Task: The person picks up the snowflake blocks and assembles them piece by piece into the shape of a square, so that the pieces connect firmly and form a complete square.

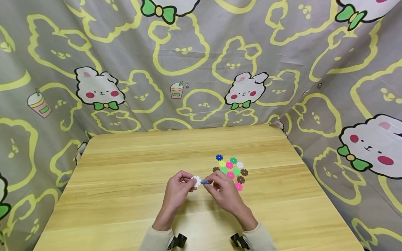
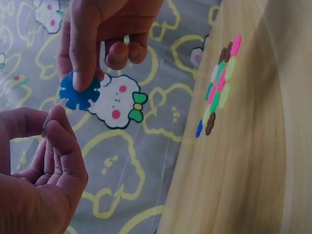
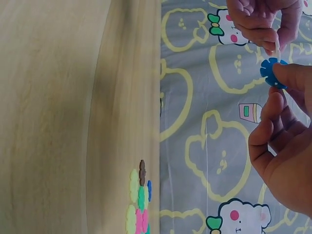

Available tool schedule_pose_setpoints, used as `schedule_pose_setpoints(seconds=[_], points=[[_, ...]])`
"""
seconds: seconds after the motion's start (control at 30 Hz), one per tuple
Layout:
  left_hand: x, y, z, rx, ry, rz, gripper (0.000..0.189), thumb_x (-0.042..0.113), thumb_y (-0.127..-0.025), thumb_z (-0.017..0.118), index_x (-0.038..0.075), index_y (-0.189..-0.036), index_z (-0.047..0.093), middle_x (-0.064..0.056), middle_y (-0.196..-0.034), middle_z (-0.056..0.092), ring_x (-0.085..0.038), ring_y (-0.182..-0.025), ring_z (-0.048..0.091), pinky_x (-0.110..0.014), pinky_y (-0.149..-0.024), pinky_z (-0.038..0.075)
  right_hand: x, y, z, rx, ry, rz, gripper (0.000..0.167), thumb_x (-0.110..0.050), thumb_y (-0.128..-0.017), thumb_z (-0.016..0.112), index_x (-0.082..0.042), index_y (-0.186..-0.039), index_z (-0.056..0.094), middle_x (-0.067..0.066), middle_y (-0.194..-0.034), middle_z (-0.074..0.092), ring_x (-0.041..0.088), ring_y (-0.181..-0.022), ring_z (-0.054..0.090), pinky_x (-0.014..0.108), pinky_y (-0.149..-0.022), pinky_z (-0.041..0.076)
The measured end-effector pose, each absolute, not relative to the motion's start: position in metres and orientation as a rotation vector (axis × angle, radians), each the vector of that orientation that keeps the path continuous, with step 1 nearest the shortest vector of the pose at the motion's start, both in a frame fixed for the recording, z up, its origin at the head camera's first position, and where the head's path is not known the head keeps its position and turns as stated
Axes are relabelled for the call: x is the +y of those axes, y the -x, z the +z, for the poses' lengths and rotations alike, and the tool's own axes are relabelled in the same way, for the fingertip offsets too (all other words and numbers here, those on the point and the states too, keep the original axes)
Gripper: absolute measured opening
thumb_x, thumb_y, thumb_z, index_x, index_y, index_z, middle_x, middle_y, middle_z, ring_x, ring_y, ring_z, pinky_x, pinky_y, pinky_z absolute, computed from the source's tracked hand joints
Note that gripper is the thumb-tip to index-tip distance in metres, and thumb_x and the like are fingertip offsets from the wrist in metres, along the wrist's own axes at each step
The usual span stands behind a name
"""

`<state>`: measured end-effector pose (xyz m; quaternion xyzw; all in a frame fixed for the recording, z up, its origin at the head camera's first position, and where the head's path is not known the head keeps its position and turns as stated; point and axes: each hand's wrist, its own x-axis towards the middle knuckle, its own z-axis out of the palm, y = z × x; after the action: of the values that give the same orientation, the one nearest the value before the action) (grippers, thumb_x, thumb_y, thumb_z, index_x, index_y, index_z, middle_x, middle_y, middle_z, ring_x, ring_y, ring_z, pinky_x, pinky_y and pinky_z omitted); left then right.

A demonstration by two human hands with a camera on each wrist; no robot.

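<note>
Between thumb and fingers my left hand [image 1: 178, 189] pinches a white notched plastic disc [image 1: 196, 181], its flat face showing in the head view. My right hand [image 1: 225, 191] pinches a blue notched disc [image 1: 205, 182], turned nearly edge-on there. The two discs meet at their rims, at right angles to each other. In the left wrist view the blue disc [image 2: 79, 93] shows its flat face under the right thumb, while the left fingers mostly hide the white one. From the right wrist, the white disc [image 3: 277, 48] appears as a thin edge against the blue disc [image 3: 273, 73].
Beyond my right hand, several notched discs lie flat on the wooden table [image 1: 125, 195], among them a pink disc [image 1: 229, 165], a brown disc [image 1: 244, 172] and a dark blue disc [image 1: 219, 157]. A patterned grey curtain [image 1: 194, 80] surrounds the table's back and sides.
</note>
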<state>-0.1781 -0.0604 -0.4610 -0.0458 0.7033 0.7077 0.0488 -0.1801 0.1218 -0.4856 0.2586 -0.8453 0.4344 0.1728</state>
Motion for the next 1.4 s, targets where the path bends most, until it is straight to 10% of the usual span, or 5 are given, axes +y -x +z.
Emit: schedule_pose_setpoints(seconds=[1.4], points=[[-0.06,0.167,-0.471,2.161,0.159,2.135,0.019,0.005,-0.085,0.069,-0.007,-0.098,0.061,-0.011,-0.081,0.067,-0.013,-0.066,0.064,-0.022,-0.064,0.055,0.118,0.172,-0.488,-2.278,-0.826,0.993,0.004,-0.01,-0.081,0.076,-0.01,-0.084,0.074,-0.005,-0.083,0.064,0.003,-0.07,0.055,0.007,-0.062,0.042]])
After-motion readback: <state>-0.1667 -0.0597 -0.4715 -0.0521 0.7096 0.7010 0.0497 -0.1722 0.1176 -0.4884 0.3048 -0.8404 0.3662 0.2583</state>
